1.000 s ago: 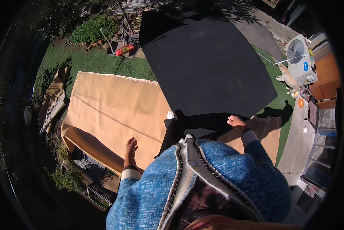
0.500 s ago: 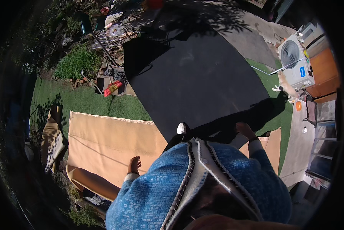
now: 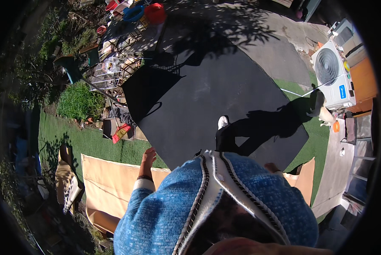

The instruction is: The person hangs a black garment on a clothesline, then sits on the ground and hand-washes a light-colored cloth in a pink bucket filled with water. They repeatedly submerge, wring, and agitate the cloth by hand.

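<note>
A large black sheet point(image 3: 207, 97) lies on the ground in front of me, and my white shoe point(image 3: 223, 122) is on it. My left hand point(image 3: 148, 158) hangs forward on the left, near the edge between the black sheet and a tan sheet point(image 3: 109, 172). Its fingers are loosely bent and hold nothing that I can see. Low on the right, my right hand point(image 3: 272, 167) is mostly hidden by my blue sleeve, above the black sheet's near right side. Its fingers cannot be made out.
Green turf point(image 3: 84, 138) runs around the sheets. A red broom head point(image 3: 121, 133) and a wire rack point(image 3: 107, 76) are at left. On the right stand a white air-conditioner unit point(image 3: 334, 76), a pale animal point(image 3: 326, 115) and an orange bowl point(image 3: 336, 126). A red bucket point(image 3: 155, 13) is far off.
I have stepped forward onto the black sheet. My left hand has swung forward, and my right hand has swung back beside my body. The pale animal has turned towards the bowl.
</note>
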Motion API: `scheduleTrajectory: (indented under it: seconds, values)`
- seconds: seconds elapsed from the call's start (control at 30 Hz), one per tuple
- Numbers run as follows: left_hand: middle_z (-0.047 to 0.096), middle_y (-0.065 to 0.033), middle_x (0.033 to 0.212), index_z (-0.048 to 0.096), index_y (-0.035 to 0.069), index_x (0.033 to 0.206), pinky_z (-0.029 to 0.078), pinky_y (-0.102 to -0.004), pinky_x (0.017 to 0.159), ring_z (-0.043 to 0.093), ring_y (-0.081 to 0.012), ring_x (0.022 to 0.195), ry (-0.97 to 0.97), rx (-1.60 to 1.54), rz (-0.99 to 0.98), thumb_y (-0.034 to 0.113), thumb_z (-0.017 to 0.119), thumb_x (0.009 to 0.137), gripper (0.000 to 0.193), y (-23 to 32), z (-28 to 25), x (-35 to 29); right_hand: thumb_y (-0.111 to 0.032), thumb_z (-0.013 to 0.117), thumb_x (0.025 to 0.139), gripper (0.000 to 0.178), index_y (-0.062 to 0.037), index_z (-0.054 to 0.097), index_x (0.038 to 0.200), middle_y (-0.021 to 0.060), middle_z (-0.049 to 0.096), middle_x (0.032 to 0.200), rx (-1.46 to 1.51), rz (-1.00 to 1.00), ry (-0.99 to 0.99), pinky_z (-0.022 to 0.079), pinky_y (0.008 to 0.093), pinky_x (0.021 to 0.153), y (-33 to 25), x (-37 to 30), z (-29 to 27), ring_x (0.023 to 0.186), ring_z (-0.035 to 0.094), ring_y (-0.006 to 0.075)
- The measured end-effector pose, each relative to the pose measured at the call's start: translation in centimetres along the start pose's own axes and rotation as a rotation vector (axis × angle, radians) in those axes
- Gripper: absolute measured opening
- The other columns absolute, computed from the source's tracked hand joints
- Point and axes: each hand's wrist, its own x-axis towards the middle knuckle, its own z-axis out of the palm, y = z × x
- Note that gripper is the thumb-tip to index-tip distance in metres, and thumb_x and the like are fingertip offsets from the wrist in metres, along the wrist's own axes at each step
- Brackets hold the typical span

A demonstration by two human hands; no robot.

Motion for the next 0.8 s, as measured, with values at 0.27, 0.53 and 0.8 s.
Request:
scheduleTrajectory:
  seconds: [0.27, 0.53, 0.8]
  values:
    - [0.061, -0.0021, 0.125, 0.057, 0.020, 0.133, 0.048, -0.0427, 0.094, 0.059, -0.0242, 0.113, -0.062, 0.128, 0.167, 0.032, 0.066, 0.093, 0.043, 14.7, 10.0, -0.7, -0.028, 0.053, 0.095, 0.017, -0.0147, 0.062, 0.090, 0.0026, 0.064, 0.082, -0.005, 0.108, 0.171, 0.050, 0.0407, 0.058, -20.4, 22.1, -18.8, 0.072, 0.065, 0.0202]
    - [0.064, 0.0011, 0.110, 0.063, 0.021, 0.126, 0.050, -0.0368, 0.082, 0.060, -0.0154, 0.102, -0.027, -0.010, -0.058, 0.028, 0.067, 0.092, 0.034, 27.1, 18.7, 10.4, -0.019, 0.062, 0.094, 0.029, -0.0075, 0.060, 0.120, -0.0023, 0.063, 0.088, 0.216, -0.459, 0.079, 0.044, 0.0241, 0.053, -54.6, 36.8, -28.1, 0.072, 0.063, 0.0105]
    - [0.065, -0.0053, 0.108, 0.066, 0.013, 0.119, 0.054, -0.0383, 0.080, 0.064, -0.0230, 0.096, 0.015, 0.125, -0.236, 0.029, 0.068, 0.091, 0.033, 44.5, 26.2, 27.2, -0.022, 0.057, 0.092, 0.009, -0.0175, 0.063, 0.087, 0.0005, 0.063, 0.078, 0.138, 0.165, 0.151, 0.050, 0.0394, 0.057, -65.3, 39.8, -37.1, 0.069, 0.066, 0.0196]
